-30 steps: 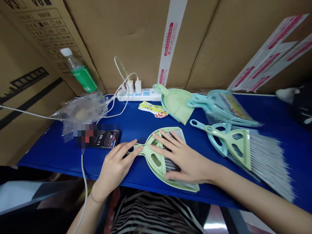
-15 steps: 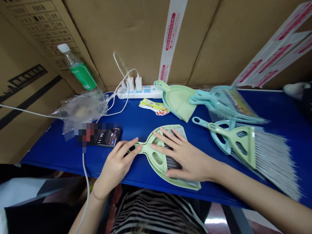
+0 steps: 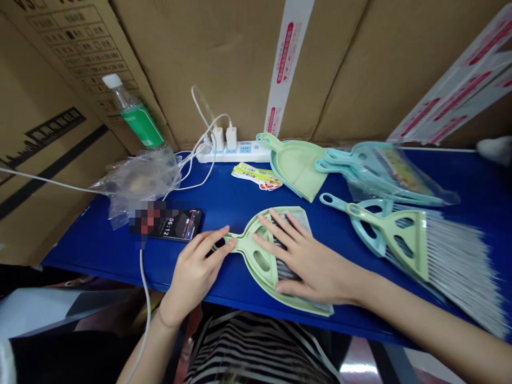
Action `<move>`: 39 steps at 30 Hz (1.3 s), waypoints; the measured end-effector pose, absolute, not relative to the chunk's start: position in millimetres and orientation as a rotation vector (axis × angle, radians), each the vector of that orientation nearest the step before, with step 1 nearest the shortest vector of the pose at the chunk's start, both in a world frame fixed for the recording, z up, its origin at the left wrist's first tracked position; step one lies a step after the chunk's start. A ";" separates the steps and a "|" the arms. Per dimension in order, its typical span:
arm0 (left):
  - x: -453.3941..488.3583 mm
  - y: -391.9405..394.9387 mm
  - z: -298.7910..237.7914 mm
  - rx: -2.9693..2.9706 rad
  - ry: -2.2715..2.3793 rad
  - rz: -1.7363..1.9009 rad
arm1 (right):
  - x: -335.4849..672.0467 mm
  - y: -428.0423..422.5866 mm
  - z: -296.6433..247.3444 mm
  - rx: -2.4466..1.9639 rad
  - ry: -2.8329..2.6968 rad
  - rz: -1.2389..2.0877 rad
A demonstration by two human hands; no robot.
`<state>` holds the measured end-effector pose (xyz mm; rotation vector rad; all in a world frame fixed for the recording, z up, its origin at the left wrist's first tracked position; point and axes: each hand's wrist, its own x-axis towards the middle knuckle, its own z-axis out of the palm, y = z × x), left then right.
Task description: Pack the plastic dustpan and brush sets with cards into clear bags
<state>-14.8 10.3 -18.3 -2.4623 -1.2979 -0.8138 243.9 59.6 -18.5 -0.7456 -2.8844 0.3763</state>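
A green hand brush [image 3: 261, 260] lies nested in a matching green dustpan [image 3: 299, 305] near the table's front edge, handles toward the left. My left hand [image 3: 200, 261] is closed in a pinch around the two stacked handles. Spread flat over the brush head, my right hand [image 3: 308, 261] has its fingers apart and touches the green plastic and grey bristles, partly hiding them. On the right, a green brush [image 3: 406, 242] rests across a blue brush [image 3: 368, 226], their pale bristles pointing right.
Behind lie a green dustpan [image 3: 300, 165] over a blue one, bagged blue dustpan sets [image 3: 372, 165] and printed cards [image 3: 256, 175]. A power strip [image 3: 240, 154] with chargers, crumpled plastic bags [image 3: 140, 178], a bottle [image 3: 140, 125] and a phone [image 3: 180, 224] stand left. Cardboard walls the back.
The whole view has shifted slightly to the right. Both hands keep their places on the dustpan and brush. The phone's timer reads one second later.
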 end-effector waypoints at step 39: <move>-18.7 7.8 -18.7 -2.251 -1.423 -1.010 | 227.6 161.7 14.9 -0.862 -2.667 -0.401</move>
